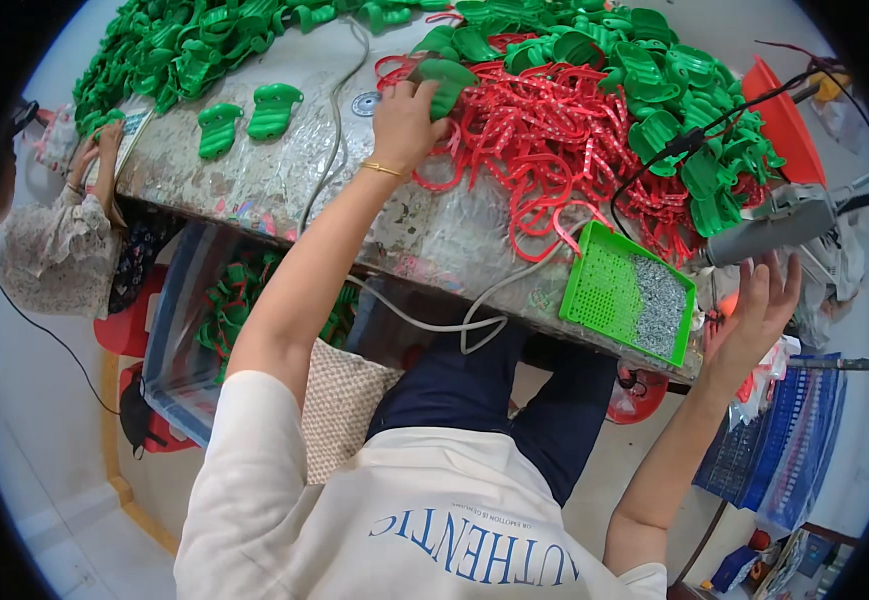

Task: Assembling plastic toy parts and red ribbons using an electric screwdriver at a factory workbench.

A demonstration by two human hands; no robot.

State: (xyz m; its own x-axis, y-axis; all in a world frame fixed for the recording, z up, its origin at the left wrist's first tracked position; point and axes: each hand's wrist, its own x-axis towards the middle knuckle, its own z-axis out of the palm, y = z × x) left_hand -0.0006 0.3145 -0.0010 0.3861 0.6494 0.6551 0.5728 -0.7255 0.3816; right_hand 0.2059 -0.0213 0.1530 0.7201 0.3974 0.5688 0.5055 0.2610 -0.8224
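Note:
Over the table's far middle, my left hand (410,122) is closed on a green moulded plastic piece (447,86), which is slightly blurred. Beside it lies a heap of red straps with white dots (545,125). My right hand (755,308) is raised off the table's right edge, fingers spread and holding nothing visible. Just above its fingertips is a grey cylindrical powered tool (770,232). Between the hands, near the front edge, a green tray (589,288) carries many small silvery metal parts at its right end.
Green pieces are heaped at the far left (180,60) and far right (700,130); two lie apart (219,130). A grey cable (335,130) crosses the table (255,190). A black cable hangs at right. Another person's hands (105,150) are at the left end. A blue crate (170,330) stands below.

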